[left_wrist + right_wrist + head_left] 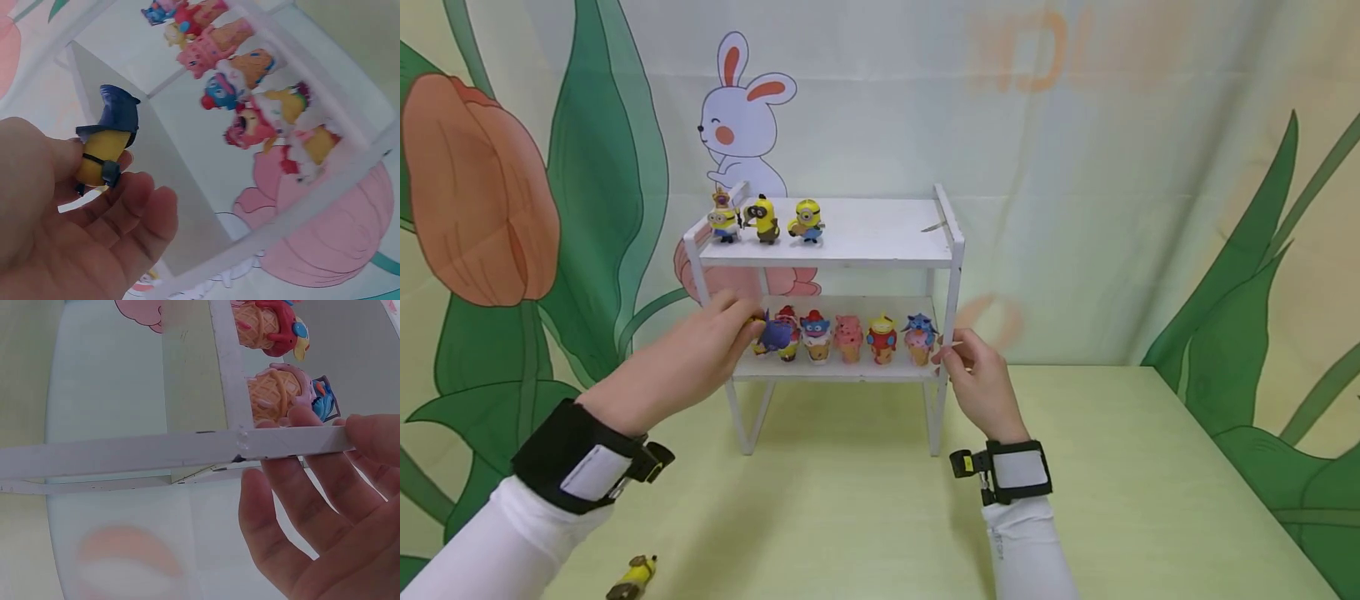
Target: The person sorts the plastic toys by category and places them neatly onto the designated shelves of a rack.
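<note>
My left hand [703, 346] pinches a small yellow Minion figurine with a dark blue hood or cape [119, 111], held in front of the lower shelf's left end. In the left wrist view its yellow body and dark belt lie between thumb and fingers. With the right hand [983, 385] I grip the right front post of the white two-tier rack [951, 310], thumb and fingers on either side of it in the right wrist view. Several ice-cream-cone figurines [848, 339] stand in a row on the lower shelf; the leftmost is partly hidden behind the blue figurine.
On the upper shelf's left side stand three yellow Minion figurines [765, 221]. Another yellow and brown figurine [634, 577] lies on the table [820, 517] near the front left. Behind the rack hangs a printed cloth [865, 108] with a rabbit and plants.
</note>
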A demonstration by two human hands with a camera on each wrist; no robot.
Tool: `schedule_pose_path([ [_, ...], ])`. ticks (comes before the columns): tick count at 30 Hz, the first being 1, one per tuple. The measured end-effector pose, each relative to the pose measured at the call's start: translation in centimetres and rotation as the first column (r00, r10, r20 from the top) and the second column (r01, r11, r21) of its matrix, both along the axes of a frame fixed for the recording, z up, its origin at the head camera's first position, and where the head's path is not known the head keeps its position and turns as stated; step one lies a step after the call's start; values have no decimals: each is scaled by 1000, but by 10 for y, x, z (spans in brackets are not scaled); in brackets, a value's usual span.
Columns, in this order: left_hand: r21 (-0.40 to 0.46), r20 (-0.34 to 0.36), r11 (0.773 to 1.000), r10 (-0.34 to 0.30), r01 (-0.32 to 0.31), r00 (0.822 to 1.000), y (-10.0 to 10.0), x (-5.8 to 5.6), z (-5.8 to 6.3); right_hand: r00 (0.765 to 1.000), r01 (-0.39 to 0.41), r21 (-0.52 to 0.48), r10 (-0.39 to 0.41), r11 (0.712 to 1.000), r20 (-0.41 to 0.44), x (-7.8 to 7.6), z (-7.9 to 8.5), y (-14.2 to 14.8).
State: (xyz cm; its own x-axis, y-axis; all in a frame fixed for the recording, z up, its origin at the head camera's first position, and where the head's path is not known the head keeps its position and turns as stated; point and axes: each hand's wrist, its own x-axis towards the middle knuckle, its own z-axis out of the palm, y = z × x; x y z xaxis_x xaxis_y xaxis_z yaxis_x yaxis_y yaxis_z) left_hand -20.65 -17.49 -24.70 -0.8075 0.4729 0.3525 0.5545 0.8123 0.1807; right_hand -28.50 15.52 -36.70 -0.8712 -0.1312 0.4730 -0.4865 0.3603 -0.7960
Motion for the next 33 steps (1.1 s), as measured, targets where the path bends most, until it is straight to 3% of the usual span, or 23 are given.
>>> schedule_pose_path([
  [4, -43, -49, 999, -31, 29, 998, 13, -5, 21, 1000, 2, 1, -2, 1000, -3, 0, 0, 0],
  [13, -88, -64, 996, -14, 8, 998, 40, -24, 70, 1000, 5, 11, -5, 1000, -8, 0, -1, 1],
  [17, -85, -28, 996, -8, 5, 1000, 48, -32, 86, 1000, 5, 3, -5, 1000, -4, 1, -1, 1],
  [26, -146, -61, 989, -4, -5, 998, 68, -49, 107, 1000, 1, -7, -1, 1000, 2, 2, -1, -1],
  [33, -144, -25, 989, 30, -34, 999, 81, -62, 118, 1000, -2, -20, 2, 1000, 0, 5, -1, -5],
])
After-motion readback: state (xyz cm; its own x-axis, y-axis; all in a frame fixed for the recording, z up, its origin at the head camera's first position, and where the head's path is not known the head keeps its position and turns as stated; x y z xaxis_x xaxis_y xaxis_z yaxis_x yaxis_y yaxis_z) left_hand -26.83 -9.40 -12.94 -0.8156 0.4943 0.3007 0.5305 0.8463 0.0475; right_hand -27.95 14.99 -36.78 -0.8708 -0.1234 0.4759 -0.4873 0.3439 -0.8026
